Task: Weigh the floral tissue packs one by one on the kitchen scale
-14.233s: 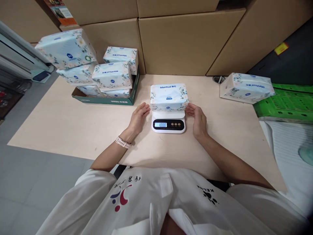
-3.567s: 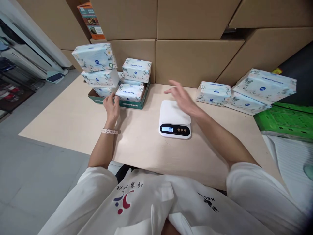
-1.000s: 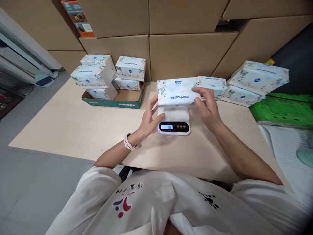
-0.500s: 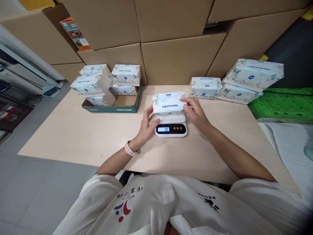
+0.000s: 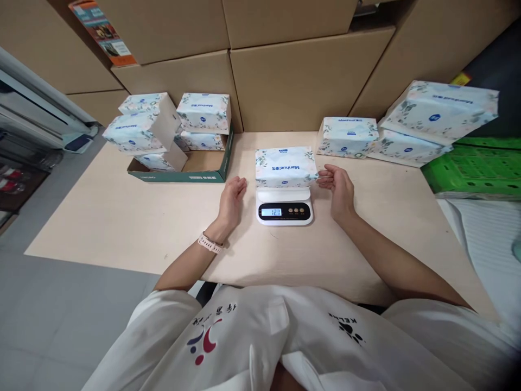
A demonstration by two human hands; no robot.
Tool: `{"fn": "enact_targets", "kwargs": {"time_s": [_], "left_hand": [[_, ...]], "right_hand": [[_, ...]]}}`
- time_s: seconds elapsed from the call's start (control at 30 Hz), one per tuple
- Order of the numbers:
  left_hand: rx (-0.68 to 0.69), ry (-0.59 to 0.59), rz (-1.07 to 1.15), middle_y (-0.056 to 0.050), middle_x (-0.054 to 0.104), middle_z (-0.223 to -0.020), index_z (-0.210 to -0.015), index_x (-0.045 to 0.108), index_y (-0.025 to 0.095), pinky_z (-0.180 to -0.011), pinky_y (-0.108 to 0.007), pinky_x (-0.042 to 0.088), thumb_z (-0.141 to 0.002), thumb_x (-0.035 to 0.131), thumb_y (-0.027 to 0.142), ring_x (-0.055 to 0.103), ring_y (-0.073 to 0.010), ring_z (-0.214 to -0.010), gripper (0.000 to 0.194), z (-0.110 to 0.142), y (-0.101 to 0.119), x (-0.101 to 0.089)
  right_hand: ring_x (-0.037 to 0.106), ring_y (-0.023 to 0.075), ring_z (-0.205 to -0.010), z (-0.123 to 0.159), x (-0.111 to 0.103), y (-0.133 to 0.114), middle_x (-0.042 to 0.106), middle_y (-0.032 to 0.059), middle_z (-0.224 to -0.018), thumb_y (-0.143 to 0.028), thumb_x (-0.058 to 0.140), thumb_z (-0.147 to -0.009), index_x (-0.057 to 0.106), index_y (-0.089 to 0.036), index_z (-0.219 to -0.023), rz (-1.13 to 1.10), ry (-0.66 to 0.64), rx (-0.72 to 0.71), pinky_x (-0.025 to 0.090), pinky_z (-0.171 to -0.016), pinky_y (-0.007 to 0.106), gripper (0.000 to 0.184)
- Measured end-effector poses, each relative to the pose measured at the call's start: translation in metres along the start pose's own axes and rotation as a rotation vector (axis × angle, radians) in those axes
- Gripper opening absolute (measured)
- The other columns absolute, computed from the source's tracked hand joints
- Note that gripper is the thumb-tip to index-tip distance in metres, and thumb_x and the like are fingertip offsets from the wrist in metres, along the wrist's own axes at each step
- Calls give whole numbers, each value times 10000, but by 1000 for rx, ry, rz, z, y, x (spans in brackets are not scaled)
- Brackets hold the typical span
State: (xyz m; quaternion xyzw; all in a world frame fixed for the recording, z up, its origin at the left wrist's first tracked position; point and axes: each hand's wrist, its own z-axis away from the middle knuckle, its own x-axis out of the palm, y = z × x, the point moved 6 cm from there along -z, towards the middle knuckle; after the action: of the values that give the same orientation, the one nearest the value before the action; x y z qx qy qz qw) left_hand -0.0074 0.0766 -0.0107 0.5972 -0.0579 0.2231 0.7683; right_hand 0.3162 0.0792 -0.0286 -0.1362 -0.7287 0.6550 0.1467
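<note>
A floral tissue pack (image 5: 285, 166) marked "Manhua" rests on the platform of a white digital kitchen scale (image 5: 284, 194). The lit display (image 5: 271, 212) shows what looks like 12.1. Just left of the scale is my left hand (image 5: 231, 203), holding nothing, its fingers loosely bent and apart from the pack. On the other side, my right hand (image 5: 340, 190) is open, fingertips beside the pack's lower right corner; whether they touch it I cannot tell. The far part of the platform is hidden under the pack.
At the left, a green-edged carton tray (image 5: 179, 176) holds several stacked tissue packs (image 5: 136, 133). Three more packs (image 5: 348, 137) are grouped at the back right, one on top. Large cardboard boxes (image 5: 293, 81) wall the table's back. A green package (image 5: 476, 168) lies beyond the right edge.
Earlier the tray's front pack was lifted over the scale by both hands. It has come down onto the platform, both hands have let go and drawn apart, and the display rose from 0.0.
</note>
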Motion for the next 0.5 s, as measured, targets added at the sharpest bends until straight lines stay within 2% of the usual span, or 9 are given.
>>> {"fn": "enact_targets", "kwargs": {"time_s": [0.1, 0.2, 0.3, 0.5], "left_hand": [[-45, 2, 34, -145, 780, -1222, -1107, 631, 173, -1287, -426, 455, -933, 636, 293, 737, -237, -1268, 211, -7, 1, -6], [-32, -30, 24, -123, 797, -1132, -1068, 649, 166, -1273, -417, 463, -862, 694, 262, 766, -220, -1165, 232, -9, 3, -8], [-31, -57, 20, -126, 795, -1109, -1040, 661, 150, -1263, -405, 466, -799, 741, 239, 771, -214, -1119, 269, -9, 4, -8], [-73, -92, -9, -130, 805, -1127, -1056, 677, 139, -1264, -400, 464, -789, 741, 231, 777, -201, -1110, 289, -10, 6, -10]], "right_hand": [[709, 168, -861, -3, 3, -1, 775, 38, -1030, -681, 572, -965, 758, -249, -1146, -8, -20, -3, 599, -842, 348, 504], [710, 173, -865, -1, 4, -4, 787, 43, -1023, -728, 567, -958, 779, -246, -1109, 13, -46, -28, 600, -848, 355, 548], [714, 181, -867, 0, 4, -4, 791, 51, -1010, -785, 555, -941, 784, -237, -1080, 32, -44, -29, 604, -859, 365, 610], [719, 192, -862, -2, 7, -3, 805, 65, -996, -831, 560, -921, 799, -223, -1041, 22, -42, -2, 613, -887, 388, 664]]}}
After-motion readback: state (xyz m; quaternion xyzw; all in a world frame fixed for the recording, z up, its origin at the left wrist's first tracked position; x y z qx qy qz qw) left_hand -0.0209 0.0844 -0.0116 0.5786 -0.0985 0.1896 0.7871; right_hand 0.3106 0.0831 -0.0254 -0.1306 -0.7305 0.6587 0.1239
